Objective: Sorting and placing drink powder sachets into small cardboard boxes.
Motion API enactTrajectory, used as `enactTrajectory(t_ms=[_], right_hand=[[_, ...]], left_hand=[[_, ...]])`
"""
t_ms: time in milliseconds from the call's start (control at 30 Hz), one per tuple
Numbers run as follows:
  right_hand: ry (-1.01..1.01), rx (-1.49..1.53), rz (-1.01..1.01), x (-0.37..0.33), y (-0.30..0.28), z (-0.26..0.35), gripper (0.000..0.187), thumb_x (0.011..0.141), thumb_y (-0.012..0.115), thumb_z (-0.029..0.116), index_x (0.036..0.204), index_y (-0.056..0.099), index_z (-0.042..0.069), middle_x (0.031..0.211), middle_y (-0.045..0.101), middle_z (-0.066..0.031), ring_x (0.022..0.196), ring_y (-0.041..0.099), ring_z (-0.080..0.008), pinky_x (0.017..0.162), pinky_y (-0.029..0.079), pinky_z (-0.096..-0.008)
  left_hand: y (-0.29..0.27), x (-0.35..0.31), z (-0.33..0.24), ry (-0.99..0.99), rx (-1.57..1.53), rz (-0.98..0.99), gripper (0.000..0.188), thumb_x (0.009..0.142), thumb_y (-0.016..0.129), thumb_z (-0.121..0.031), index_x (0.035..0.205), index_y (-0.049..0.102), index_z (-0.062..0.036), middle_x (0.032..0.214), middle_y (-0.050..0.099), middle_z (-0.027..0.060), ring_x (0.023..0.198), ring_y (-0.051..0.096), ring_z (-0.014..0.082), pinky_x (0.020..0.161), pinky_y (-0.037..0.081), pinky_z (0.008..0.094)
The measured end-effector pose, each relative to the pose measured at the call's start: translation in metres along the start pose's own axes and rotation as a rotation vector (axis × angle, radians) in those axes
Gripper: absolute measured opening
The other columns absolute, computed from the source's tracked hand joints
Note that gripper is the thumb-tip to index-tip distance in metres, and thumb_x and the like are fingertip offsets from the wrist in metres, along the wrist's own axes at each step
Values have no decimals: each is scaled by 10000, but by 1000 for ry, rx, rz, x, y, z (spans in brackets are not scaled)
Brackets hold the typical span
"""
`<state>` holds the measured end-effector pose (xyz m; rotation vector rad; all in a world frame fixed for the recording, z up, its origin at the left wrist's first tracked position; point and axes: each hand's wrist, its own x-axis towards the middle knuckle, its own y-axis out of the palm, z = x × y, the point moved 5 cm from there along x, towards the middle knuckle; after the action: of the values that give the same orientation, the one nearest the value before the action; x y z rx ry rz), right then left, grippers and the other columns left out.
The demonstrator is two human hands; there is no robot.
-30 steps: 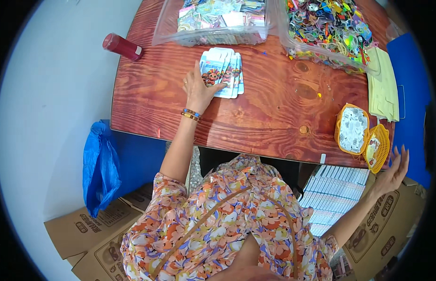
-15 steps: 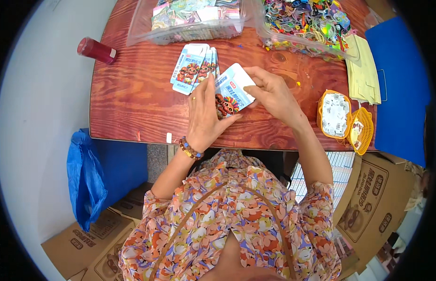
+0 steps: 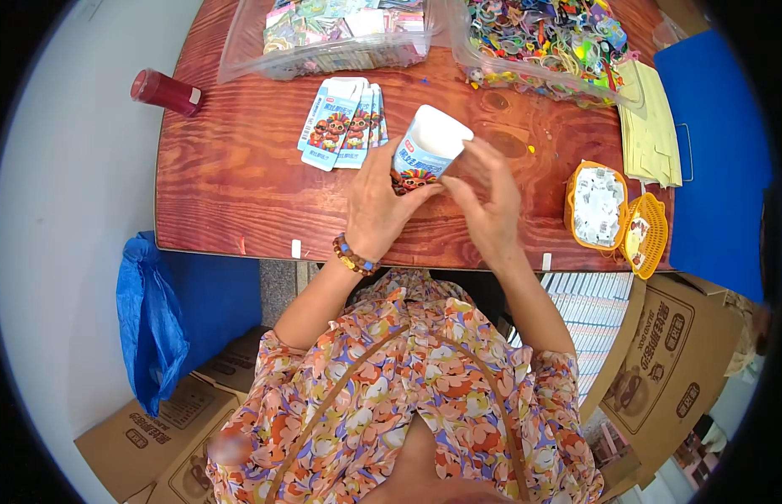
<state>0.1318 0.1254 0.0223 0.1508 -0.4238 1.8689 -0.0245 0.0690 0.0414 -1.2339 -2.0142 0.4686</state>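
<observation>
A small light-blue and white carton [image 3: 420,155] with a cartoon figure is tilted up above the table, its white-lined top gaping. My left hand [image 3: 378,202] is closed round its left side and lower part, thumb across the front. At the carton's right edge, my right hand [image 3: 490,202] has its thumb at the lower corner and its fingers at the upper one, gripping that side. Just left of them lies a fanned stack of matching flat cartons [image 3: 330,130].
Along the back stand a clear bin of cards [image 3: 324,63] and another of colourful trinkets [image 3: 542,71]. A red jar [image 3: 166,91] is at the left; yellow paper [image 3: 649,126] and orange baskets [image 3: 572,206] are at the right. Cardboard boxes [image 3: 660,361] stand below the wooden table [image 3: 265,202].
The flattened carton has been opened out into a box shape, its opening tilted toward me. My right hand has turned and moved down along its right side.
</observation>
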Motion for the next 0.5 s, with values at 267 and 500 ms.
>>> enactTrajectory(t_ms=[267, 500], right_hand=[[118, 260, 136, 5, -4, -26, 386, 971, 569, -43, 1355, 527, -20, 1250, 612, -127, 1119, 620, -168, 954, 505, -291], [193, 490, 137, 17, -12, -17, 260, 958, 580, -50, 1214, 617, -30, 1265, 575, -101, 1159, 593, -158, 962, 497, -283]], left_hand=[[8, -2, 14, -170, -406, 221, 590, 807, 799, -84, 1321, 515, -29, 939, 698, 127, 816, 706, 198, 704, 554, 324], [5, -4, 10, -226, -630, 295, 718, 852, 744, -20, 1449, 349, -76, 999, 675, 126, 874, 696, 193, 739, 565, 324]])
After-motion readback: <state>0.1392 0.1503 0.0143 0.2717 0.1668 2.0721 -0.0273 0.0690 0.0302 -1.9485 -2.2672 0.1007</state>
